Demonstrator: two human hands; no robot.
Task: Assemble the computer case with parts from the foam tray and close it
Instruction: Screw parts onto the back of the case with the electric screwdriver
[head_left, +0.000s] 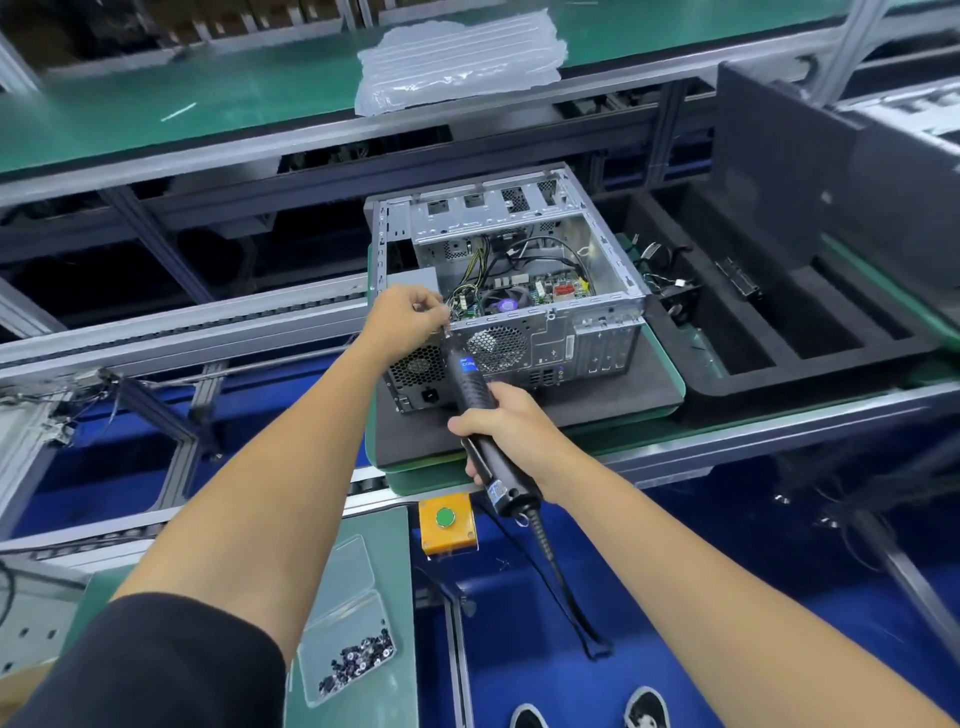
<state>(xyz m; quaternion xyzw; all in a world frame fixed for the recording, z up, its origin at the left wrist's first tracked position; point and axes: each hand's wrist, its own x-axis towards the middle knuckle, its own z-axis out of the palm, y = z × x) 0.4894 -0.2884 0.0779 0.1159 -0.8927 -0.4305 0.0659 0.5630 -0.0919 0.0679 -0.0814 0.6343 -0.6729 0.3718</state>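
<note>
An open metal computer case (566, 332) lies on a dark foam pad, its inside showing a motherboard, fan and cables. My right hand (506, 423) grips a black electric screwdriver (470, 387) whose tip points up at the case's rear top-left corner. My left hand (410, 312) pinches something small at that same corner, right at the bit's tip; what it holds is too small to tell. A black foam tray (810, 343) sits right of the case with cables and a small black part in it. A dark side panel (779, 171) leans upright behind the tray.
A clear tray of small dark screws (353, 665) lies at the lower left on a green mat. A yellow box with a green button (447, 522) hangs under the conveyor edge. A bubble-wrap sheet (457, 57) rests on the far green bench. The screwdriver's cord dangles downward.
</note>
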